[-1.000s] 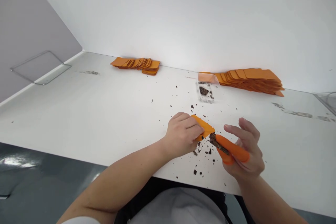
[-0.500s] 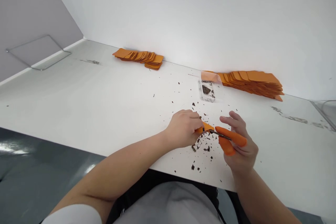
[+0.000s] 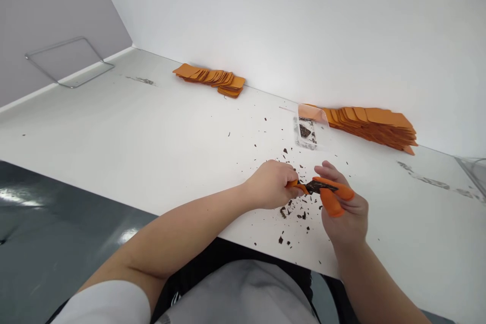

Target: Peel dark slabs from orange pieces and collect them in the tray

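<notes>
My left hand (image 3: 274,185) is closed on a small orange piece (image 3: 299,186) over the table. Between the hands, a dark brown, flaky piece (image 3: 318,186) reaches from the orange piece to my right fingers. Orange covers (image 3: 334,206) sit on the thumb and one finger of my right hand (image 3: 351,212), which pinches the dark piece; its other fingers stretch up and apart. Dark crumbs (image 3: 281,239) lie scattered under and around both hands. Behind them is a clear plastic box (image 3: 305,143) with dark bits inside.
Along the wall lie a row of orange pouches (image 3: 208,77) at the left and a larger stack of them (image 3: 374,124) at the right. A metal wire frame (image 3: 67,86) stands at the far left. Grey smudges mark the white table (image 3: 152,136).
The view has shifted slightly. The dark piece between my hands now shows its broad side, where a thin edge showed before. Both hands keep their hold.
</notes>
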A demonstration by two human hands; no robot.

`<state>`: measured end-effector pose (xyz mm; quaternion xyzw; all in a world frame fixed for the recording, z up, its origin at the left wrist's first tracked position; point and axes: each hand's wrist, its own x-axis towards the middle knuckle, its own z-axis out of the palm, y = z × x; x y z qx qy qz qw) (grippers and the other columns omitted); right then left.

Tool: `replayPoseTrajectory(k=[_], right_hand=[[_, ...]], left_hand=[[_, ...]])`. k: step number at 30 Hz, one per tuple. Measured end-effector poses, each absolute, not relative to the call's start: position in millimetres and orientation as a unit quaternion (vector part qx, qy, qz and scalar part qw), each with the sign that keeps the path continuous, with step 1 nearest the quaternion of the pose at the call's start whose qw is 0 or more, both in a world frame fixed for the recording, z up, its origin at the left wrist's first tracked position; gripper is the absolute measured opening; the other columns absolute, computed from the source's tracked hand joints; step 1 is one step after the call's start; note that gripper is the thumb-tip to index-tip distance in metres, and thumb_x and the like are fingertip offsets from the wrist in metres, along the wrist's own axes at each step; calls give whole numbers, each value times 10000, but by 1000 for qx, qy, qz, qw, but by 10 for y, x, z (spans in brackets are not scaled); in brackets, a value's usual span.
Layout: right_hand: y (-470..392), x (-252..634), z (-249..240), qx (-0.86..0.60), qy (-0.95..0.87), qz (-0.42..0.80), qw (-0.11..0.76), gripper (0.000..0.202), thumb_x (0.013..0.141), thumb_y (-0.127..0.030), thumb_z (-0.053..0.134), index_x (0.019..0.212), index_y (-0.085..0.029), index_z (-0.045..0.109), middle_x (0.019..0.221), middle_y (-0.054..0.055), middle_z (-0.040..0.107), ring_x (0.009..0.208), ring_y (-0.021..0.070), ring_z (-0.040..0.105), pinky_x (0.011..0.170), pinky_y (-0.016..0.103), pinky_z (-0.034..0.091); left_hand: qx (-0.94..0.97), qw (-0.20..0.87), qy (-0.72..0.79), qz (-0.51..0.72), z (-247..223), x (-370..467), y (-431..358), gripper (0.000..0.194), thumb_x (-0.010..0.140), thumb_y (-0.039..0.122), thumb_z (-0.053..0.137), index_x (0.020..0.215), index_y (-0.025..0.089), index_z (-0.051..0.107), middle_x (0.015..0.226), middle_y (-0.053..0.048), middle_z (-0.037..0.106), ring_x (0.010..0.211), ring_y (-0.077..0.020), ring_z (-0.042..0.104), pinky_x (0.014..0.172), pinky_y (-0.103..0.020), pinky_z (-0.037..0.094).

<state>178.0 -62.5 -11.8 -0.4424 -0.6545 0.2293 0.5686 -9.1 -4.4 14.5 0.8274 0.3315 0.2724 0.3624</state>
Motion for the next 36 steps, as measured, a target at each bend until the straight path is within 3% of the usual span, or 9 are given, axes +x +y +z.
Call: replayPoseTrajectory(k=[6, 22, 25, 29, 32, 36], right_hand=[[-611, 1743, -170, -442, -630, 265, 581, 149, 897, -223, 630, 986, -285, 732, 1205, 36, 651, 1321, 313, 446, 1095, 607, 360], [-639, 1723, -256, -463, -642, 311, 526, 204, 899, -258, 638, 1083, -298, 715, 1304, 55, 593, 1358, 329, 388, 1070, 631, 385], [-644, 1700, -225, -461, -645, 265, 550, 264, 867, -228, 669, 1123, -282, 702, 1309, 69, 576, 1328, 328, 421, 1088, 642, 344], [-620, 1675, -122, -421, -665, 106, 608, 499, 798, -197, 708, 1279, -292, 616, 1379, 70, 498, 1312, 333, 422, 1110, 644, 285], [-589, 1682, -43, -400, -731, 6, 552, 548, 773, -266, 724, 1304, -295, 591, 1420, 71, 446, 1347, 378, 353, 1099, 670, 264], [-582, 1704, -18, -425, -769, 6, 477, 406, 813, -268, 684, 1213, -284, 622, 1378, 84, 480, 1366, 390, 318, 1077, 691, 278]], left_hand=[[831, 359, 336, 259, 132, -82, -31, 410, 800, 222, 709, 529, 150, 410, 582, 44, 461, 538, -91, 413, 521, -241, 303], [817, 398, 319, 268, 109, -83, -63, 278, 811, 210, 680, 587, 151, 525, 642, 28, 526, 589, -106, 523, 533, -220, 398], [817, 386, 323, 281, 125, -90, -63, 302, 813, 224, 680, 577, 152, 506, 633, 27, 512, 581, -105, 506, 519, -223, 386], [812, 373, 330, 304, 158, -108, -57, 320, 819, 239, 696, 575, 150, 508, 616, 25, 508, 593, -110, 506, 525, -223, 380], [816, 361, 327, 310, 151, -108, -53, 293, 814, 215, 700, 585, 149, 529, 614, 23, 516, 605, -113, 517, 539, -223, 388], [807, 364, 337, 321, 113, -89, -55, 229, 825, 220, 690, 628, 150, 597, 634, 15, 545, 614, -120, 538, 547, -229, 408]])
